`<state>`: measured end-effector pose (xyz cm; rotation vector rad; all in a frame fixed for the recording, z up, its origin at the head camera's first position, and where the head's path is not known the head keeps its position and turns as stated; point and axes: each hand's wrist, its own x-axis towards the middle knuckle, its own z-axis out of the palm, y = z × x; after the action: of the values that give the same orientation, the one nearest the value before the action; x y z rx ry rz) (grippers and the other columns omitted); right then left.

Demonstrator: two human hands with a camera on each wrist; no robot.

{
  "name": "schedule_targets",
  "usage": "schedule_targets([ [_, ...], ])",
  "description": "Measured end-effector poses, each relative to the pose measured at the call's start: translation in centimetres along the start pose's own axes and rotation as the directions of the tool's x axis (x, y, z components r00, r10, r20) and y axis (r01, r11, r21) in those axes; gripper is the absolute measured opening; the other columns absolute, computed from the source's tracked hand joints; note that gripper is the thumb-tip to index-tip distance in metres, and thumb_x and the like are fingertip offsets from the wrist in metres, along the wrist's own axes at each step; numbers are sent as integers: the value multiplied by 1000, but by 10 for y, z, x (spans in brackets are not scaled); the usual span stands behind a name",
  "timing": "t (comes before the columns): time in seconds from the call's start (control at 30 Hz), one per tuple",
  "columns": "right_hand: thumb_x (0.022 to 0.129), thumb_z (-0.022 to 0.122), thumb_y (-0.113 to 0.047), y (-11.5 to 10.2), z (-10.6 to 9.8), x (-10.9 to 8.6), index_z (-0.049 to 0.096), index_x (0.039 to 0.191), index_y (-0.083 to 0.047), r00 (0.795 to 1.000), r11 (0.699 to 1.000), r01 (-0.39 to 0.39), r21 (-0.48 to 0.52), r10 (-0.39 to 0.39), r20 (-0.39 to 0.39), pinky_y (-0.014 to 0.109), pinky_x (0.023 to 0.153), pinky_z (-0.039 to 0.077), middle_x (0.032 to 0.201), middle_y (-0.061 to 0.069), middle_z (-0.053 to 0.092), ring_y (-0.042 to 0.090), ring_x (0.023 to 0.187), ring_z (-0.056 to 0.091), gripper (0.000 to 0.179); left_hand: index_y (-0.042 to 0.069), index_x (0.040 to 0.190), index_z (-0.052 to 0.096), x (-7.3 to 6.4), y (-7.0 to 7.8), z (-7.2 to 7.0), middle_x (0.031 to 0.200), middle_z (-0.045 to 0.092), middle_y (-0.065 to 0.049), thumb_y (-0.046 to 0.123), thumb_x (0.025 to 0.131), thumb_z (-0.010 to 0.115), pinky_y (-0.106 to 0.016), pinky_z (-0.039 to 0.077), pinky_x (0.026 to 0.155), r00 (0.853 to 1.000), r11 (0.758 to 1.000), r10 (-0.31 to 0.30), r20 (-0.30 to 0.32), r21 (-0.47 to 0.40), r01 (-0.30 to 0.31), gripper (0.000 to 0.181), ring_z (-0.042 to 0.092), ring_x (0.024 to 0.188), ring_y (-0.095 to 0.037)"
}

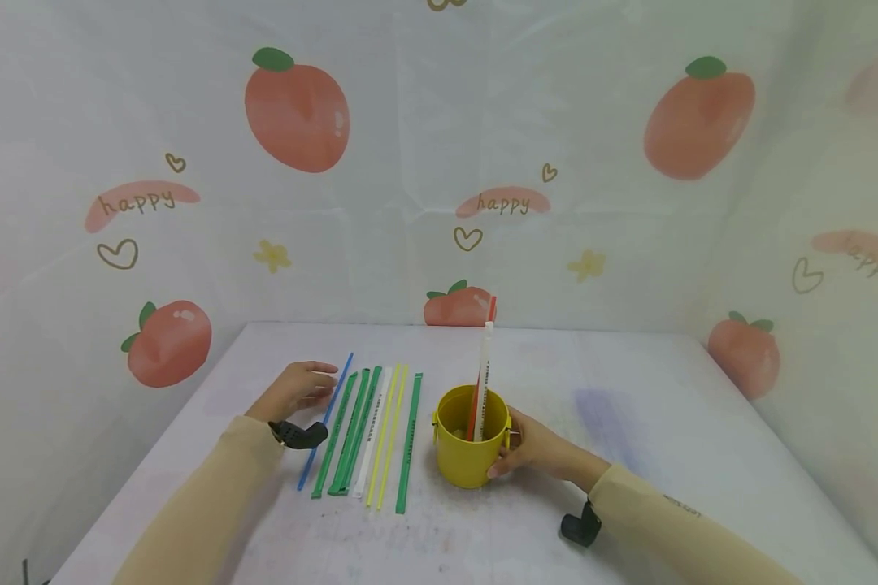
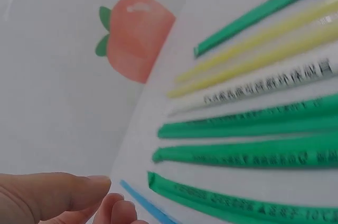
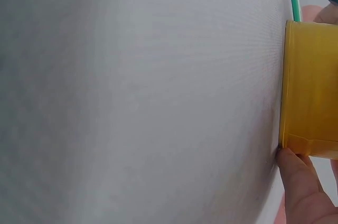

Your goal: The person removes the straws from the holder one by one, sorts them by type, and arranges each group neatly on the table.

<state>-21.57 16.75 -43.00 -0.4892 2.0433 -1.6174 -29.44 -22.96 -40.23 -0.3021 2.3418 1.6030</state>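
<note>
On the table a thin blue straw (image 1: 327,416) lies at the left end of a row of straws. Beside its upper part is my left hand (image 1: 297,388), fingers loosely bent and nothing visibly between them. In the left wrist view the thumb (image 2: 79,192) and fingertips sit close to the blue straw's end (image 2: 142,203). My right hand (image 1: 530,445) holds the side of a small yellow bucket (image 1: 464,463), thumb low on its front. A red straw (image 1: 493,309) and a white wrapped straw (image 1: 485,366) lean upright inside the bucket. In the right wrist view fingers touch the bucket's base edge (image 3: 301,147).
Right of the blue straw lie several green wrapped straws (image 1: 358,431), a white wrapped straw (image 1: 373,435), and yellow straws (image 1: 388,439). One more green wrapped straw (image 1: 409,445) lies nearest the bucket. A printed curtain (image 1: 395,162) rises behind the white table (image 1: 629,520).
</note>
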Motion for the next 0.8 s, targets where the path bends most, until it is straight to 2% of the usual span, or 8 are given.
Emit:
schedule_targets([
  [0.13, 64, 84, -6, 0, 0, 0, 26, 145, -14, 1000, 1000, -7, 2, 7, -11, 44, 105, 32, 139, 6, 41, 26, 126, 39, 100, -1, 128, 48, -7, 12, 2, 116, 53, -18, 10, 89, 58, -33, 50, 84, 998, 999, 54, 27, 6, -54, 42, 55, 98, -26],
  [0.3, 64, 84, -7, 0, 0, 0, 27, 145, -15, 1000, 1000, -15, -9, 15, -21, 49, 106, 28, 140, 4, 41, 27, 128, 35, 99, 0, 132, 44, -16, 28, 8, 123, 50, -22, 14, 92, 56, -35, 48, 90, 988, 991, 132, 80, -13, -131, 44, 53, 108, -32],
  [0.43, 65, 84, -7, 0, -1, 1, 26, 145, -15, 1000, 1000, -4, -6, 4, -12, 49, 106, 27, 140, 4, 41, 28, 129, 35, 99, 3, 129, 47, -23, 43, 16, 117, 52, -18, 15, 91, 59, -37, 47, 92, 978, 983, 179, 104, -55, -174, 42, 56, 104, -29],
  [0.5, 64, 84, -7, 0, -1, 1, 27, 145, -16, 1000, 1000, -2, 2, 2, -8, 48, 106, 28, 140, 4, 41, 27, 128, 35, 99, 3, 129, 48, -30, 54, 21, 112, 54, -16, 14, 91, 59, -39, 46, 93, 971, 978, 205, 123, -71, -197, 40, 58, 98, -25],
  [0.67, 64, 84, -7, 1, -1, 2, 27, 145, -16, 1000, 1000, -7, 6, 7, -9, 48, 106, 28, 139, 3, 41, 27, 128, 36, 99, 3, 128, 49, -42, 76, 37, 110, 52, -15, 13, 91, 59, -37, 48, 90, 950, 961, 268, 159, -113, -252, 39, 56, 98, -27],
  [0.73, 64, 85, -8, 2, -1, 2, 27, 145, -17, 1000, 1000, -12, 3, 12, -12, 48, 107, 27, 139, 3, 41, 26, 128, 37, 100, 4, 127, 50, -44, 80, 43, 113, 51, -15, 14, 90, 60, -34, 49, 88, 937, 951, 299, 179, -134, -278, 39, 55, 101, -28],
  [0.8, 63, 85, -9, 1, -1, 1, 27, 145, -17, 1000, 1000, -17, 2, 17, -13, 48, 107, 27, 139, 2, 41, 26, 127, 37, 100, 3, 128, 49, -48, 86, 50, 114, 51, -15, 13, 91, 60, -35, 49, 90, 917, 938, 336, 215, -166, -304, 40, 55, 102, -28],
])
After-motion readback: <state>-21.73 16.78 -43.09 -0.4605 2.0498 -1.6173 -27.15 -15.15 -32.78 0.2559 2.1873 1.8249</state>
